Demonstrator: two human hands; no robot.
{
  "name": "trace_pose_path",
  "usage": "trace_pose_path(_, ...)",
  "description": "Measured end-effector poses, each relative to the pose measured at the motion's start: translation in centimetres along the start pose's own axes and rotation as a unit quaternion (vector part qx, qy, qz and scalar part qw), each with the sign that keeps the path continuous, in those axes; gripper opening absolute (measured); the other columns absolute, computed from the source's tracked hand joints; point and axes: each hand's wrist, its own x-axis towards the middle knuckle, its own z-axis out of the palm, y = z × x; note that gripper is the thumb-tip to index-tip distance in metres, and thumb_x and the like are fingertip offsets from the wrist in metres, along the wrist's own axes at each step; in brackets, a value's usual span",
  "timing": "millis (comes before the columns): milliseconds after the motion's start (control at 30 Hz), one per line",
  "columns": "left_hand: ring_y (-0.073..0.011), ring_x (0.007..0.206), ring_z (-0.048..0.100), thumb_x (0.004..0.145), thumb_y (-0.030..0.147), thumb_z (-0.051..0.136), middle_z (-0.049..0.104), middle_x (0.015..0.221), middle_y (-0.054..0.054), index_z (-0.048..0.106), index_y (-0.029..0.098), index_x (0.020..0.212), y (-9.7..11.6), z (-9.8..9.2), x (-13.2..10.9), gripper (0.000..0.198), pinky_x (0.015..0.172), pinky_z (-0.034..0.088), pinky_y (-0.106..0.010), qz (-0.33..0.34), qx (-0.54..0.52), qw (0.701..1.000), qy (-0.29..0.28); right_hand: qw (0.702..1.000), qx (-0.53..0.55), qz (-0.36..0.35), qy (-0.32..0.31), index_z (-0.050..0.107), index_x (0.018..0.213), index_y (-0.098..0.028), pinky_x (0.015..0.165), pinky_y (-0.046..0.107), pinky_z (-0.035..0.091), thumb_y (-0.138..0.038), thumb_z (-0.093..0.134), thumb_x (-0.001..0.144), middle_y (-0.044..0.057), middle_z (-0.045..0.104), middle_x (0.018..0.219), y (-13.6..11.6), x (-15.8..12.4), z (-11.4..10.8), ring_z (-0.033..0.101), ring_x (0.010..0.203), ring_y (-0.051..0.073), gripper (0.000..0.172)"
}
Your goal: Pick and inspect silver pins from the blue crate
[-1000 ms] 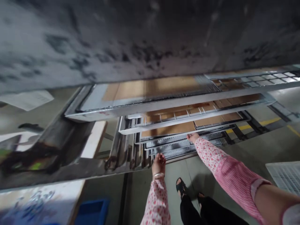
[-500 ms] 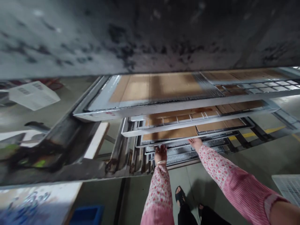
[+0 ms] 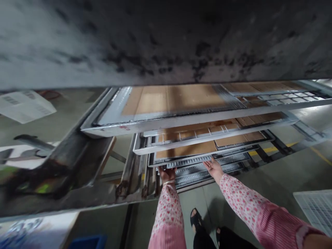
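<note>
Several metal-framed trays lie one above another in a rack. The top tray (image 3: 166,121) and those under it carry brown cardboard (image 3: 171,98). My left hand (image 3: 167,174) is palm up at the front edge of a lower tray (image 3: 186,160), its fingertips partly hidden beneath that edge; whether it grips is unclear. To its right, my right hand (image 3: 213,168) has its palm up and fingers apart, close to the same edge. Rows of small rounded pieces show along the lower trays.
A grey, dark-spotted surface (image 3: 155,45) spans the top of the view, close to the camera. Rack rails (image 3: 129,164) stand at left. A blue bin (image 3: 88,242) is at bottom left, a white crate (image 3: 315,207) at lower right. My feet are below the rack.
My left hand has moved left and down, and its fingertips have gone under the tray edge. My right hand has shifted slightly left and down and turned palm up, with its fingers spread.
</note>
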Motion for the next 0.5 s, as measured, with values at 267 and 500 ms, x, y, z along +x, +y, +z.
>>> trace_pose_path(267, -0.0247, 0.105, 0.063, 0.087, 0.064, 0.039, 0.069, 0.104, -0.008, 0.063, 0.029, 0.114, 0.4, -0.9, 1.2, 0.051, 0.077, 0.054, -0.04, 0.065, 0.006, 0.998, 0.009, 0.992, 0.057, 0.09, 0.07, 0.052, 0.089, -0.024, 0.08, 0.028, 0.058, -0.021, 0.05, 0.091, 0.0, 0.058, 0.08, 1.7, -2.7, 0.2, 0.065, 0.074, 0.011, 0.004)
trace_pose_path(500, -0.0247, 0.106, 0.064, 0.089, 0.061, 0.037, 0.069, 0.107, -0.008, 0.063, 0.03, 0.117, -0.4, -1.2, 1.1, 0.049, 0.079, 0.054, -0.039, 0.067, -0.002, 0.997, 0.043, 0.988, 0.109, 0.108, 0.022, 0.05, 0.078, -0.022, 0.078, 0.02, 0.056, -0.016, 0.051, 0.091, -0.004, 0.057, 0.07, 3.3, -3.3, 1.2, 0.063, 0.065, 0.007, 0.014)
